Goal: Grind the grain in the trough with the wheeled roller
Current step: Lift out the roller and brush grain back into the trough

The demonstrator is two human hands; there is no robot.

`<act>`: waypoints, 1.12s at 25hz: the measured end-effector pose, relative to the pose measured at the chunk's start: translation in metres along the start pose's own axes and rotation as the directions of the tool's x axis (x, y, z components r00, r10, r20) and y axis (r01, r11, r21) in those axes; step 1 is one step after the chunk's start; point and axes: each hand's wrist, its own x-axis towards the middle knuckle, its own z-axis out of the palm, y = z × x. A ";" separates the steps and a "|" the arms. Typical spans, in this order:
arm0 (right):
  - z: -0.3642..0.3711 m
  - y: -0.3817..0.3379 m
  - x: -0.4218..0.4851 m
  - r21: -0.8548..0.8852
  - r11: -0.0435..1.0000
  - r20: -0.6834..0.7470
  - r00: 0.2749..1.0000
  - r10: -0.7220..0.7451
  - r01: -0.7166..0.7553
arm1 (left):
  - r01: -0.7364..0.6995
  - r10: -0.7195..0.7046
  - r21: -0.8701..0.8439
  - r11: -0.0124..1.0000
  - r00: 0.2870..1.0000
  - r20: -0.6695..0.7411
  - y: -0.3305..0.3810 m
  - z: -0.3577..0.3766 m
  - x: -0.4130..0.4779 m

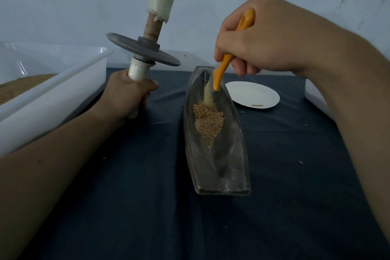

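Holding the wheeled roller [143, 49] up off the worktop [126, 196] with the left hand [128, 93], fingers curled tight round its white lower handle. Held it almost upright, wheel lying flat like a plate, well to the left of the trough [221, 167]. Gripped an orange brush [219, 76] in the right hand [253, 42], fingers curled round it, bristles touching the far end of the grain [207, 122] pile. Saw the trough lying long-ways, from close to the body out toward the wall, grain heaped in its far half. Probably needed to tip the roller so the wheel stood on edge along that long line, then bring it right and down onto the grain. Probably needed the brush lifted clear first.
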 end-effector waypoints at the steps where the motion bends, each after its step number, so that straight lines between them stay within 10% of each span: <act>1: -0.001 0.001 0.000 0.000 1.000 0.009 1.000 0.008 -0.008 | -0.001 0.001 -0.004 1.000 1.000 0.004 0.000 0.000 0.000; 20: 0.002 0.004 0.002 0.050 0.997 0.091 0.994 0.055 -0.059 | 0.004 -0.005 0.015 1.000 1.000 0.020 0.005 -0.001 -0.004; 28: -0.019 0.024 -0.005 0.107 0.993 -0.360 0.933 0.000 0.041 | -0.010 0.009 -0.015 1.000 1.000 -0.023 0.013 0.004 -0.011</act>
